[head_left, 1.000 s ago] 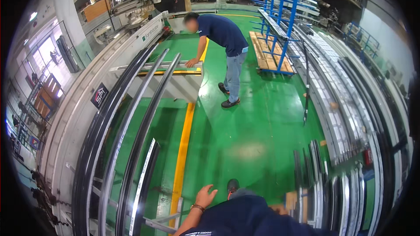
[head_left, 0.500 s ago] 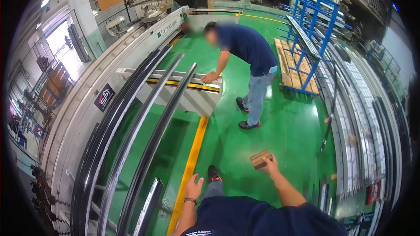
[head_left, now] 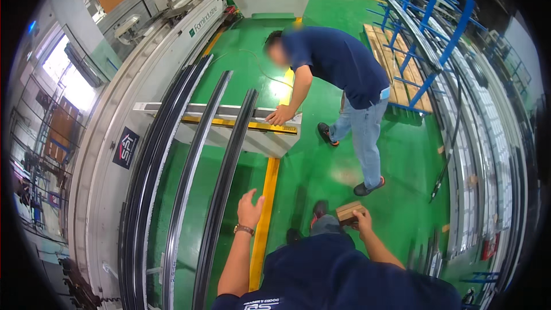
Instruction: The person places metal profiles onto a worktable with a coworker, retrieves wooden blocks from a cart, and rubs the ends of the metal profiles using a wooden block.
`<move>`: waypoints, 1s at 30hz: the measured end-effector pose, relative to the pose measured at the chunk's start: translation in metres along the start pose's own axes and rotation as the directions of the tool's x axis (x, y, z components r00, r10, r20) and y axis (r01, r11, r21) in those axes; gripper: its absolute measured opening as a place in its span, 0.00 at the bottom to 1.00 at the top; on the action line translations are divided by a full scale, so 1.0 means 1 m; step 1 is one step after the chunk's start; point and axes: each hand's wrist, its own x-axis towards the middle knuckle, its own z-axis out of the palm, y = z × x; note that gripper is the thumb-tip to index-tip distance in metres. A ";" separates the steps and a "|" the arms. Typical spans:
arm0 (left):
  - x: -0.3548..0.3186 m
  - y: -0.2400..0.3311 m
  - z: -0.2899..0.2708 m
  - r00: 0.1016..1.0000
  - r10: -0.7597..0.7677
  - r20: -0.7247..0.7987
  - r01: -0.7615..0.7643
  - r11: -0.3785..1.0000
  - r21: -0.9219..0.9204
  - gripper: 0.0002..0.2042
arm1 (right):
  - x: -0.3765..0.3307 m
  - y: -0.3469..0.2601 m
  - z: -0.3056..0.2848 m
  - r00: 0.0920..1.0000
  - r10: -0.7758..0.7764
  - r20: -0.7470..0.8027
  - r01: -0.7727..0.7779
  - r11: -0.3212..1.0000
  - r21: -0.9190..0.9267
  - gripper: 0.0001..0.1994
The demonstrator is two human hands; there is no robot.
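In my right hand (head_left: pixel 364 222) is a small brown wooden block (head_left: pixel 348 212), possibly two pieces stacked, gripped at its right side over the green floor. My left hand (head_left: pixel 250 209), a bracelet on its wrist, is held out with fingers apart and nothing in it. Closest to that hand is a long dark metal profile (head_left: pixel 225 178), just to its left and apart from it. Further left lie another long profile (head_left: pixel 192 178) and a bundle of glossy black profiles (head_left: pixel 152 166). Their far parts rest across a grey machine support (head_left: pixel 261 144).
A co-worker (head_left: pixel 338 66) bends over the support, one hand (head_left: pixel 280 116) on its right end. A blue rack (head_left: pixel 425 28) and wooden pallet (head_left: pixel 376 46) stand far right. Long stacked profiles (head_left: pixel 465 172) line the right side. A yellow floor stripe (head_left: pixel 266 195) runs beneath my left hand.
My view has moved forward, so the support and co-worker appear nearer. My left hand has risen and reached forward. The wooden block stays in my right hand. The co-worker's feet stand farther apart.
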 end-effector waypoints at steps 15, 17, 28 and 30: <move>0.199 -0.016 0.045 0.917 -0.341 -0.210 0.342 0.939 -0.031 0.27 | 0.208 -0.263 0.280 0.806 -0.002 0.592 0.136 0.974 -0.182 0.39; 0.222 -0.017 0.041 0.894 -0.388 -0.225 0.393 0.919 -0.025 0.28 | 0.216 -0.294 0.319 0.743 0.002 0.670 0.257 0.923 -0.288 0.39; 0.387 -0.108 0.021 0.908 -0.366 -0.204 0.389 0.918 0.082 0.34 | 0.257 -0.333 0.457 0.789 0.108 0.605 0.118 0.939 -0.322 0.36; 0.424 -0.121 0.024 0.929 -0.330 -0.170 0.353 0.927 0.131 0.35 | 0.268 -0.333 0.472 0.812 0.126 0.570 0.059 0.953 -0.296 0.37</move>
